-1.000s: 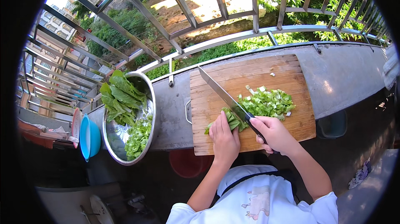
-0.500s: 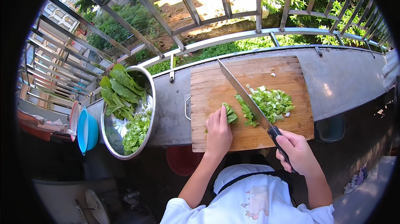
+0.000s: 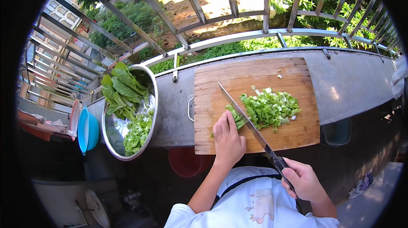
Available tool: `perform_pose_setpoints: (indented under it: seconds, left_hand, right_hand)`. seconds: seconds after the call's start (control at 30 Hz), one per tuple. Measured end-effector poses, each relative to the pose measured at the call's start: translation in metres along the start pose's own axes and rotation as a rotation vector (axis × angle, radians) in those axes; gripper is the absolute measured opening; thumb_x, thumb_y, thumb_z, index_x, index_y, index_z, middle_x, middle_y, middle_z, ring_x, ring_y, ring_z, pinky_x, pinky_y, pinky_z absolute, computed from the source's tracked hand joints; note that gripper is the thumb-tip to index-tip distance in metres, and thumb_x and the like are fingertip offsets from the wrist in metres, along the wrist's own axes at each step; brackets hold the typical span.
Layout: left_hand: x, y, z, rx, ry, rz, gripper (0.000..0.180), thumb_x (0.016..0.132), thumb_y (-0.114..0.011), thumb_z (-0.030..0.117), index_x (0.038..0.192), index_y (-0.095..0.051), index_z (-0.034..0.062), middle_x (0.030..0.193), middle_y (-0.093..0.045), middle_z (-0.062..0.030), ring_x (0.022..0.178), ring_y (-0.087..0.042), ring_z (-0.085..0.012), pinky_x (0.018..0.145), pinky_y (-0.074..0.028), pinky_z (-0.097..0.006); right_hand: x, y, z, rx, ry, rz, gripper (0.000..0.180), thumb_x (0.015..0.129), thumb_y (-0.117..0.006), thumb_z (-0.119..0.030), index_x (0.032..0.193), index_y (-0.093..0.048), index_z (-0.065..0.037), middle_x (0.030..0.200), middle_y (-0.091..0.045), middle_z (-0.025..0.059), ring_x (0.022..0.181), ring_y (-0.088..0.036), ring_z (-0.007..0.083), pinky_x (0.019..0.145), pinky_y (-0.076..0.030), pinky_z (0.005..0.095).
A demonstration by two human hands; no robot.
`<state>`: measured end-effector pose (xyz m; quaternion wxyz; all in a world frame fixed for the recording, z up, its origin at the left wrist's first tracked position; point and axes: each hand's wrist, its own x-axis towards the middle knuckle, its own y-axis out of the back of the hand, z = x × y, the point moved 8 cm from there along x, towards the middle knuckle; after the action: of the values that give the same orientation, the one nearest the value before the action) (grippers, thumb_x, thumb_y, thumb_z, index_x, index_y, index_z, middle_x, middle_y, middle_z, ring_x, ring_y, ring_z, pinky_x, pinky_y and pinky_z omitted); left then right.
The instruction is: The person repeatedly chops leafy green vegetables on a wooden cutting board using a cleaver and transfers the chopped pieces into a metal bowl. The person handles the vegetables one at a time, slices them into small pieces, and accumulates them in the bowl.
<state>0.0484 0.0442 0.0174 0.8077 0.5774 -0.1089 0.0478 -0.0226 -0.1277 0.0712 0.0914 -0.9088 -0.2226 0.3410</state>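
Knife (image 3: pixel 261 140) drawn bodyward — tip forward-left, long axis diagonal

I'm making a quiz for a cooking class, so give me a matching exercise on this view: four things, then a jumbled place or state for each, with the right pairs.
Things:
1. Knife
2. Bowl
3. Blue basin
4. Left hand

Places or states:
A. Left of the bowl
B. Holding the leaf bunch on the board
C. In the right hand
D. Contains whole leaves and chopped greens

Pairs: 1-C, 2-D, 3-A, 4-B
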Motion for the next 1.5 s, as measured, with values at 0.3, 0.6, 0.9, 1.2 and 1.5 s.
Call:
perform_pose_setpoints:
  seconds: [0.3,0.6,0.9,1.2,1.5]
  left_hand:
    - [-0.002,0.005,-0.005,-0.141,-0.006,0.073,0.061,0.078,-0.051,0.012,0.129,-0.032,-0.0141,0.129,-0.039,-0.0265,0.118,-0.038,-0.0378,0.100,-0.028,-0.046]
    - [-0.002,0.007,-0.005,-0.112,-0.010,0.155,0.046,0.084,-0.053,0.005,0.125,-0.041,-0.0109,0.124,-0.047,-0.0242,0.114,-0.045,-0.0372,0.094,-0.035,-0.045]
    - [-0.006,-0.003,0.000,0.026,0.068,0.101,0.046,0.084,-0.051,0.012,0.125,-0.044,-0.0088,0.130,-0.044,-0.0219,0.122,-0.041,-0.0337,0.100,-0.026,-0.046]
    - [-0.008,-0.007,0.002,0.086,0.150,0.066,0.062,0.080,-0.048,0.017,0.132,-0.030,-0.0135,0.142,-0.027,-0.0274,0.133,-0.026,-0.0352,0.108,-0.015,-0.045]
    - [-0.012,-0.005,0.000,-0.092,0.127,0.034,0.072,0.069,-0.046,0.006,0.134,-0.021,-0.0151,0.143,-0.020,-0.0310,0.134,-0.019,-0.0415,0.109,-0.013,-0.047]
  right_hand:
    - [0.009,-0.003,0.010,-0.104,-0.053,0.030,0.037,0.095,-0.050,-0.021,0.126,-0.046,-0.002,0.066,-0.045,-0.0031,0.055,-0.040,0.0019,0.049,-0.036,0.0180]
    - [0.025,-0.007,0.002,-0.175,-0.086,0.045,0.032,0.094,-0.049,-0.023,0.117,-0.051,0.000,0.066,-0.045,-0.0038,0.059,-0.039,0.0040,0.052,-0.036,0.0205]
    - [0.102,-0.031,-0.034,-0.339,0.179,0.030,0.032,0.095,-0.047,-0.027,0.108,-0.055,0.002,0.062,-0.051,-0.0010,0.050,-0.039,0.0049,0.045,-0.034,0.0219]
    - [0.105,-0.003,-0.027,-0.080,0.026,0.046,0.030,0.096,-0.046,-0.026,0.112,-0.054,-0.002,0.054,-0.043,-0.0021,0.034,-0.035,0.0042,0.030,-0.028,0.0206]
    - [0.039,-0.002,-0.019,-0.075,-0.106,-0.011,0.039,0.096,-0.047,-0.025,0.126,-0.047,-0.001,0.055,-0.045,-0.0020,0.037,-0.037,0.0035,0.034,-0.029,0.0192]
